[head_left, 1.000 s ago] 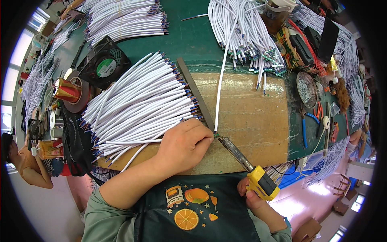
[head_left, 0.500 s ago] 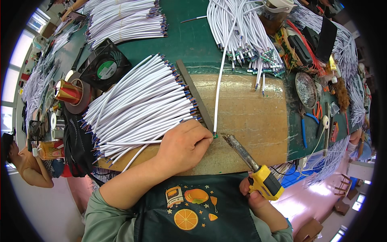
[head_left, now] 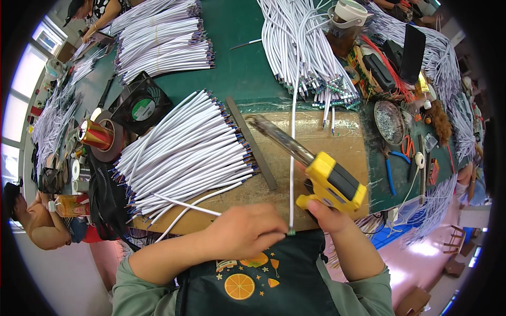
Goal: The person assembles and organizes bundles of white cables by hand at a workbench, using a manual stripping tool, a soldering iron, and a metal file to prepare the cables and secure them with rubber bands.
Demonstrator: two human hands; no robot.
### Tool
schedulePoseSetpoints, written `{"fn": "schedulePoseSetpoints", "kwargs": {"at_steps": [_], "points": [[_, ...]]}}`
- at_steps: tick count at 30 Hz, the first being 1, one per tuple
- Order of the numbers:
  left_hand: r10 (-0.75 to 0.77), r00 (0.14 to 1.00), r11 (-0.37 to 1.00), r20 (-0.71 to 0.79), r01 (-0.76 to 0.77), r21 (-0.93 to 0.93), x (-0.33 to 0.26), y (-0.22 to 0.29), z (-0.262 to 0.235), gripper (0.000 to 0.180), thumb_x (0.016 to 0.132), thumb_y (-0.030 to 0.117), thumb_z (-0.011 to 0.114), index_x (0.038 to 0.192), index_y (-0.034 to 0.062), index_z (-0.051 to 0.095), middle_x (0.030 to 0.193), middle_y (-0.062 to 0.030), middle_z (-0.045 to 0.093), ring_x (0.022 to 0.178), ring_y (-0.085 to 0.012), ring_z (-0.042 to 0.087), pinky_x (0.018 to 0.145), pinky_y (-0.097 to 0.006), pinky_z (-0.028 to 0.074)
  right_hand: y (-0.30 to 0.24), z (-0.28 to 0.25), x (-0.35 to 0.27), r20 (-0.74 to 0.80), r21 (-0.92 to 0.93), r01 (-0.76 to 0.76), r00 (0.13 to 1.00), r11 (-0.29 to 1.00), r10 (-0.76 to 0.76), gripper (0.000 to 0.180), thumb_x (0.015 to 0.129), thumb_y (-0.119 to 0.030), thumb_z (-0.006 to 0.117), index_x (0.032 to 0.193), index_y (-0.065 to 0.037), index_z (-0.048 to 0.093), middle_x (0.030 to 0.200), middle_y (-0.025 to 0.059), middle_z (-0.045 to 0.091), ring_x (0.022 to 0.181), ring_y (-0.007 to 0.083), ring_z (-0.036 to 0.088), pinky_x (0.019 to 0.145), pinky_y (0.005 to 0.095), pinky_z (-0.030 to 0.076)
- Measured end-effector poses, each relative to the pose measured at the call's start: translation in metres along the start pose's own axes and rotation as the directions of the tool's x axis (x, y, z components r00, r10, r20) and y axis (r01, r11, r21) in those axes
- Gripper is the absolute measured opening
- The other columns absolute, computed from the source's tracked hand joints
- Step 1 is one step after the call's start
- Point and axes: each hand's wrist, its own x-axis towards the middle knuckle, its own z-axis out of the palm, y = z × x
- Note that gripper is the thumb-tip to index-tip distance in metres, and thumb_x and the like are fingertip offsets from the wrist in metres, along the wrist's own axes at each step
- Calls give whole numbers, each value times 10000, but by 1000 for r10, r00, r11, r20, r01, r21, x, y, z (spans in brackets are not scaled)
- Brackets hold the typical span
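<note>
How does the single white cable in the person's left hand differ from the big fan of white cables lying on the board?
The single cable runs straight up the wooden board, pinched at its near end by the left hand; the fanned cables lie loose, untouched, angled sideways. One is alone, the others packed side by side. Both are white with coloured wire tips.

On the board (head_left: 327, 142) before you, your left hand (head_left: 245, 230) sits at six o'clock, your right hand (head_left: 329, 213) beside it at five. The cable pile (head_left: 184, 152) lies at nine o'clock, the metal bar (head_left: 252, 142) along its right, and the fan (head_left: 141, 108) at eleven.
</note>
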Motion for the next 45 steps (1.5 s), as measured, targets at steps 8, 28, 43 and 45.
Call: {"fn": "schedulePoseSetpoints", "kwargs": {"at_steps": [8,28,43,45], "points": [[-143,921,983,-364,90,-159,-2,-20,-8,137,822,79,742,937,26,691,845,-53,654,734,-114,603,609,-246,472,1,6,-7,86,67,-130,989,989,124,684,841,29,637,1448,-21,325,1281,115,569,1096,219,615,933,363,497],[-415,841,907,-348,413,-84,13,-37,-4,120,839,103,707,893,-2,684,758,-53,641,656,-107,567,614,-267,470,-25,18,-62,-24,-129,-193,981,973,191,483,870,-162,619,1310,-8,491,1228,124,577,1091,225,560,955,368,418],[-440,845,897,-304,426,-113,15,-39,-9,125,815,101,725,871,1,675,791,-75,643,704,-148,600,665,-288,486,-22,7,-111,30,139,-259,966,956,257,301,816,-281,745,864,-26,593,729,60,583,638,180,588,603,301,491],[-472,836,882,-281,449,-143,15,-38,-9,134,809,107,728,866,0,671,797,-79,649,731,-154,616,692,-291,495,-19,-1,-122,51,87,-279,960,956,275,287,819,-274,736,848,-32,586,726,58,579,635,180,583,585,301,474]]}}
